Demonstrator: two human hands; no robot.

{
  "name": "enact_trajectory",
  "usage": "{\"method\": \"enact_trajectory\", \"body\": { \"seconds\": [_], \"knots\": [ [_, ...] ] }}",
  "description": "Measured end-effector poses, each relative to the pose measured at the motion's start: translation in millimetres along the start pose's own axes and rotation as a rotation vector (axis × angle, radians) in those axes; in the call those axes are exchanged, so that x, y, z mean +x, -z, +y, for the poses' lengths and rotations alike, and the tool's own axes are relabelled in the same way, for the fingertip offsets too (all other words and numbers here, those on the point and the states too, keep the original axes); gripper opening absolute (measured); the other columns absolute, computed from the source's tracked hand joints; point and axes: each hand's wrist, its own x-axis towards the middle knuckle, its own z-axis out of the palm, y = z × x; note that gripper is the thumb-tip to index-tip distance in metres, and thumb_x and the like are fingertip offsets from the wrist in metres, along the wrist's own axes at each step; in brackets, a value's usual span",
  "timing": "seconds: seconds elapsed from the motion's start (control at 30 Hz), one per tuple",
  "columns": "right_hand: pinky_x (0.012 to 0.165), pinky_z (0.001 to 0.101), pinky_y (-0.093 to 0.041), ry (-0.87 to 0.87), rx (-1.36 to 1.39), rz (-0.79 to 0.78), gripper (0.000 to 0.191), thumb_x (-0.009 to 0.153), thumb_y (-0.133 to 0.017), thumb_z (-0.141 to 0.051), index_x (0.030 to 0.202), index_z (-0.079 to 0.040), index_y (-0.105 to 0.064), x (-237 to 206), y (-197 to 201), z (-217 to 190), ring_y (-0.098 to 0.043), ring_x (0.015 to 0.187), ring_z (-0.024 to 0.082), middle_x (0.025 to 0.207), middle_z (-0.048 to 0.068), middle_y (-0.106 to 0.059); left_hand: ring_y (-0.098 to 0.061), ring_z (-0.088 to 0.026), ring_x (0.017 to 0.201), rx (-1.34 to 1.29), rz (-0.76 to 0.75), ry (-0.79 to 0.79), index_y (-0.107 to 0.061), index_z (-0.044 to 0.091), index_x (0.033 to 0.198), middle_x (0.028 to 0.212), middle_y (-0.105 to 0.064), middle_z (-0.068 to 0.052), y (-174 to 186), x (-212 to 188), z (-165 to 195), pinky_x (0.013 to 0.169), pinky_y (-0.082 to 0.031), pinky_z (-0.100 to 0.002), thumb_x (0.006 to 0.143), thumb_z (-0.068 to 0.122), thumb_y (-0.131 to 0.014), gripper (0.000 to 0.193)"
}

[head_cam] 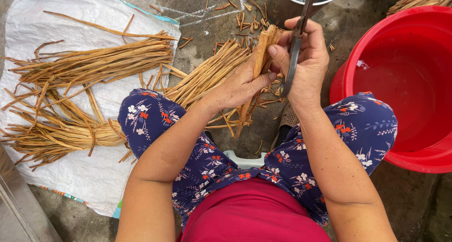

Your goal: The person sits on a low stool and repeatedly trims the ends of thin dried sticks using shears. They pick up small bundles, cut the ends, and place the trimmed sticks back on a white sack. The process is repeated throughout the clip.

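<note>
Left hand (240,84) fingers clenched round flat, fibrous tan reed strips (262,51); right hand (306,63) fingers grasping grey metal scissors (294,49). Smooth red plastic basin (409,82) beside, on concrete floor (348,30).

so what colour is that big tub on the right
The tub is bright red, inside and out; the head view shows it best.

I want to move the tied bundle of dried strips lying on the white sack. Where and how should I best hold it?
Probably grip the tied bundle at its bound waist, coming from above. There the strips are pulled tight and narrow; both ends fan out loose on the white sack.
</note>
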Motion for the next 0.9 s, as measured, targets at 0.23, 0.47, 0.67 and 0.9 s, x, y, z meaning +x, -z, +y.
{"method": "enact_trajectory", "body": {
  "seconds": [0.23, 0.47, 0.67, 0.9],
  "knots": [
    [0.075, 0.0226, -0.053, -0.015, 0.076, -0.029, 0.036, 0.1, -0.072, 0.011, 0.129, -0.006, -0.059, 3, 6, -4, -0.062, 0.085, 0.009, 0.099, 0.003, -0.065, -0.063, -0.015, 0.095, -0.516, -0.105, 0.116, -0.001, 0.017, 0.166, 0.114, -0.059, -0.009, 3, -1, 19, 0.086, -0.058, -0.034, 0.106, 0.043, -0.058, 0.087],
    [0.074, 0.028, -0.054, -0.191, 0.427, -0.057, 0.033, 0.096, -0.064, 0.002, 0.127, -0.005, -0.056, 10, 11, -16, -0.067, 0.089, 0.018, 0.103, 0.014, -0.074, -0.065, -0.015, 0.095, -0.867, -0.031, 0.176, -0.027, 0.009, 0.164, 0.114, -0.059, -0.007, 9, -1, 25, 0.088, -0.06, -0.034, 0.106, 0.044, -0.057, 0.074],
    [0.076, 0.0301, -0.057, -0.166, 0.496, -0.094, 0.034, 0.098, -0.063, 0.005, 0.129, -0.002, -0.054, 9, 13, -18, -0.069, 0.092, 0.019, 0.103, 0.01, -0.068, -0.068, -0.016, 0.092, -0.916, 0.079, 0.266, -0.05, 0.002, 0.145, 0.103, -0.064, -0.004, 12, -3, 19, 0.089, -0.061, -0.036, 0.107, 0.032, -0.06, 0.05],
    [0.074, 0.0302, -0.057, -0.122, 0.315, -0.074, 0.032, 0.098, -0.061, 0.009, 0.126, -0.006, -0.056, 9, 17, -17, -0.073, 0.093, 0.02, 0.101, 0.009, -0.068, -0.064, -0.011, 0.078, -0.608, 0.269, 0.223, -0.06, 0.004, 0.12, 0.092, -0.062, -0.001, 10, 2, -3, 0.071, -0.058, -0.027, 0.108, 0.041, -0.061, 0.039]
  ]
}}
